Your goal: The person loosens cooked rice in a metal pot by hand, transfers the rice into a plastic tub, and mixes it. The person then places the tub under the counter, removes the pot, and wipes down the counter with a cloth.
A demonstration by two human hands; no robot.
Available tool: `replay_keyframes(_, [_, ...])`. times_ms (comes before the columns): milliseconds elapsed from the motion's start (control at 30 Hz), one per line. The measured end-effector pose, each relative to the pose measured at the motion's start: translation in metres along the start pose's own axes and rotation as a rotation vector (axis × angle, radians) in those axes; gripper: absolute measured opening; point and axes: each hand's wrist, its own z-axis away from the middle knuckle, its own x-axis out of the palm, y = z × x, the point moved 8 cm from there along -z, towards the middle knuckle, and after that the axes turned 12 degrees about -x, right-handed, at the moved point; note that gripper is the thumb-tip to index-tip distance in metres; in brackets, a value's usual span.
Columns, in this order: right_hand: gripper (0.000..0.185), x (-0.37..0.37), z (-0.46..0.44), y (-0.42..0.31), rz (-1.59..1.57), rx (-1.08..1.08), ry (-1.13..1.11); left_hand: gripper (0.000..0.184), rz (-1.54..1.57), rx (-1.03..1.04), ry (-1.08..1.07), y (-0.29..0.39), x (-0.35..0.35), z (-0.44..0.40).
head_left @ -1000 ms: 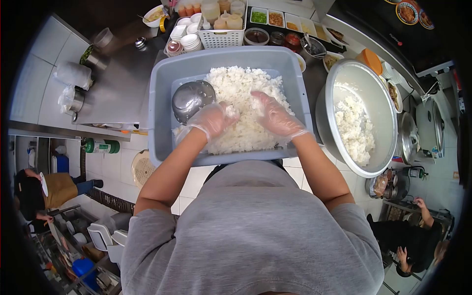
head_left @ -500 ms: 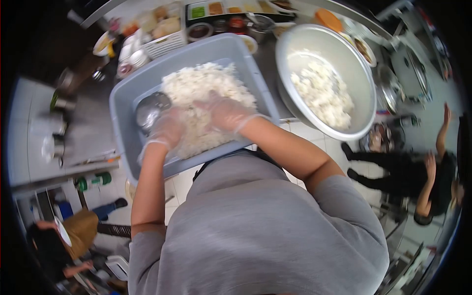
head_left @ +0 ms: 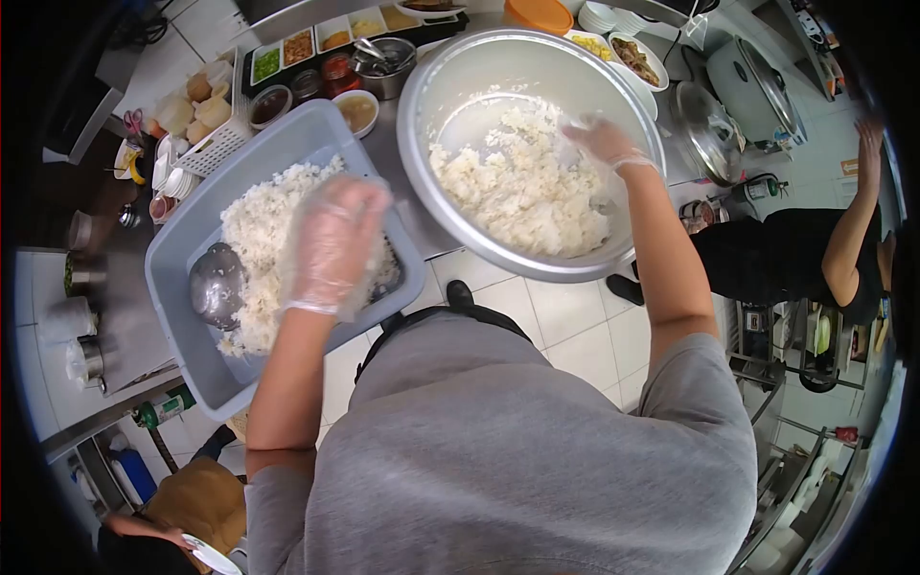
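A grey-blue plastic tub [head_left: 172, 316] holds a heap of white cooked rice [head_left: 259, 225] and a round metal bowl or scoop [head_left: 218, 285]. Above the heap is my left hand [head_left: 331, 249] in a clear plastic glove, its fingers curled together; what is in them, if anything, is hidden. To the right stands a big round metal pot [head_left: 460, 72] with more rice [head_left: 537, 192] inside. My right hand [head_left: 606, 146], also gloved, is over the right part of this pot. Its fingers reach leftward and are somewhat blurred, with nothing visible in them.
Behind are topping trays [head_left: 297, 46], a cup of brown sauce [head_left: 356, 113], a metal pot with utensils [head_left: 383, 65] and a white basket [head_left: 216, 139]. Plates of food [head_left: 637, 59] and a metal lid [head_left: 704, 129] lie right. One person [head_left: 815, 249] stands right, another [head_left: 196, 508] lower left.
My view has shifted right, so the tub and pot appear further left. My right hand has gone from the tub's rice to the pot. My left hand has lifted off the rice, fingers curled.
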Motion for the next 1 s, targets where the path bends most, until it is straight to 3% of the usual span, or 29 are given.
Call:
replay_keyframes(33, [0.073, 0.019, -0.012, 0.04, 0.077, 0.096, -0.125, 0.01, 0.001, 0.042, 0.002, 0.018, 0.02, -0.003])
replay_keyframes(100, [0.071, 0.055, -0.003, 0.078, -0.141, 0.244, -0.209, 0.01, -0.018, 0.134, -0.006, 0.052, 0.061, -0.006])
replay_keyframes(167, [0.07, 0.067, 0.021, 0.074, -0.283, 0.331, -0.334, 0.01, -0.041, 0.178, -0.054, 0.066, 0.102, -0.006])
replay_keyframes(233, [0.07, 0.052, 0.048, 0.02, -0.357, 0.361, -0.499, 0.008, -0.053, 0.162, -0.139, 0.06, 0.142, -0.003])
replay_keyframes(333, [0.078, 0.082, 0.04, 0.02, -0.442, 0.197, -0.692, 0.01, -0.139, 0.195, -0.121, 0.068, 0.143, -0.001])
replay_keyframes(433, [0.077, 0.071, 0.049, -0.007, -0.638, 0.084, -0.724, 0.015, -0.16, 0.158, -0.112, 0.072, 0.141, -0.002])
replay_keyframes(533, [0.09, 0.066, 0.042, -0.017, -0.696, 0.099, -0.653, 0.019, -0.119, 0.142, -0.101, 0.077, 0.138, -0.005])
replay_keyframes(700, [0.096, 0.098, 0.024, -0.062, -0.6, -0.414, -0.805, 0.023, -0.145, 0.101, -0.091, 0.078, 0.139, -0.004])
replay_keyframes(767, [0.1, 0.105, 0.021, -0.097, -0.703, -0.413, -0.839, 0.026, -0.208, 0.079, -0.118, 0.079, 0.139, -0.004])
replay_keyframes(833, [0.103, 0.106, 0.023, -0.129, -1.027, -0.142, -0.875, 0.028, -0.143, 0.069, -0.149, 0.076, 0.141, -0.006])
replay_keyframes(933, [0.104, 0.117, 0.025, -0.145, -1.008, -0.022, -0.961, 0.031, -0.156, 0.062, -0.171, 0.074, 0.138, -0.008])
replay_keyframes(1000, [0.098, 0.12, 0.023, -0.15, -1.018, -0.103, -0.951, 0.034, -0.191, 0.053, -0.171, 0.073, 0.138, -0.006])
